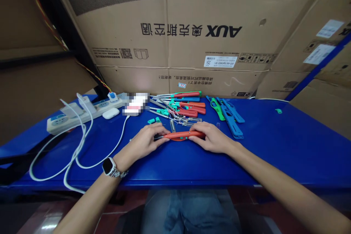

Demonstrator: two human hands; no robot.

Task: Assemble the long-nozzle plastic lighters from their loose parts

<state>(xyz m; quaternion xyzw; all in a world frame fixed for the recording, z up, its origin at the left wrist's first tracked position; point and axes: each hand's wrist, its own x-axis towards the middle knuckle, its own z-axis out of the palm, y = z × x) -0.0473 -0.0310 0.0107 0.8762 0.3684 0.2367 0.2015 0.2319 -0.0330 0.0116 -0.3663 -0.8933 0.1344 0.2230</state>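
A long red lighter-like tool [183,135] lies across the blue table [274,146], held at both ends. My left hand [148,140], with a watch on the wrist, pinches its dark metal tip end. My right hand [211,137] is wrapped round the red handle end. Just beyond the hands lies a pile of red, blue and green tools [183,106] of the same kind, with thin metal rods and clear tubes among them.
Several green and blue shell halves [229,115] lie to the right of the pile. A white power strip [82,113] with plugs and white cables [79,146] sits at left, an earbud case [110,113] beside it. Big cardboard boxes [175,33] stand behind the table.
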